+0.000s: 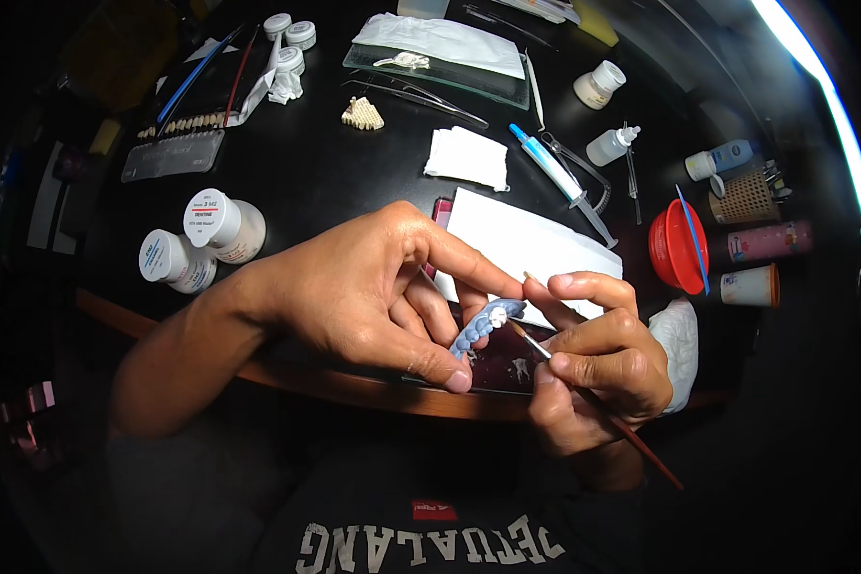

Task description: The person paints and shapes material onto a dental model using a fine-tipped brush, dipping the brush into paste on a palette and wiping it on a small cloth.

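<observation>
Now, the left hand point(378, 297) pinches a blue tooth model point(472, 330) – the right hand point(603, 359) closes round a brush point(538, 348).

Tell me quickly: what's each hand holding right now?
Left hand: closed, holding the blue-grey dental model between its fingers.
Right hand: closed, gripping the fine paintbrush.

The top edge cuts off the translucent container point(424, 8) beyond the towel point(440, 43).
</observation>
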